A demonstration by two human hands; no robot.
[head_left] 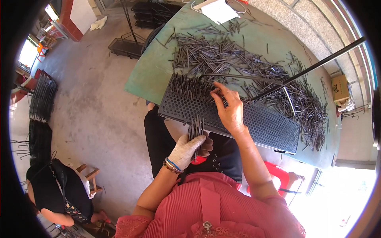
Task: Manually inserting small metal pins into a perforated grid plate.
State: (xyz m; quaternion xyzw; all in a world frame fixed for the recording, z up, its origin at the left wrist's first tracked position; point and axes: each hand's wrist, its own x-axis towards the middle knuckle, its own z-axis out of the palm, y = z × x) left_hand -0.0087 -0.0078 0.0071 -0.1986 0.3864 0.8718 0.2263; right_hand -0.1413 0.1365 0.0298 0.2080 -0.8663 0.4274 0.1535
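Observation:
A long black perforated tray (262, 125) rests across my lap and the table edge. Thin dark sticks (184, 85) stand upright in the holes toward its left end, while the holes on the right hold none. My left hand (190, 149), in a pale work glove, closes around a bundle of the same sticks (196, 126) just below the tray's front edge. Bare and reaching over the tray, my right hand (229, 104) pinches with thumb and forefinger at the edge of the standing sticks. The stick at those fingertips is mostly hidden among the others.
Loose dark sticks (214, 51) lie heaped over the green table (147, 71). A black rod (317, 65) slants above the tray's right side. White paper (217, 11) and a small cardboard box (340, 90) sit farther off. Another person (59, 190) is at lower left; black racks (41, 97) are stacked behind.

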